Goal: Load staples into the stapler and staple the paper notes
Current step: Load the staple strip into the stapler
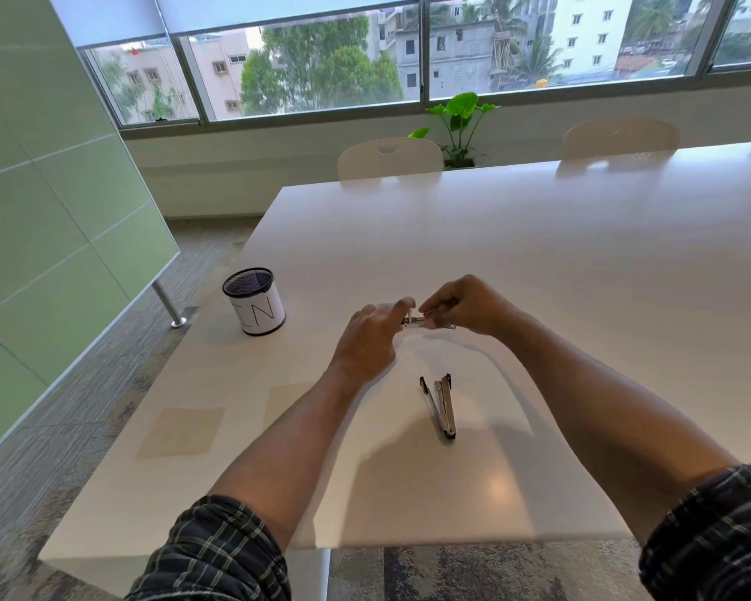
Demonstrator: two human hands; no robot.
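Both hands busy at table centre: left hand (371,336) and right hand (465,306) pinch small silvery staple strip (426,323) between fingertips. Open metal stapler (441,405) lies at 6 o'clock of them. Pale paper notes (181,429) at 8 o'clock. Step looks like staple prep; next, guessing, slide strip into tray.

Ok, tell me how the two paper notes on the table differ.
The left note lies nearer the table's front edge and shows whole; the right note lies farther in, and the left forearm hides its right part. The left note also looks larger, though being nearer may account for that. Both are pale yellowish squares lying flat and untouched, left of the opened stapler.
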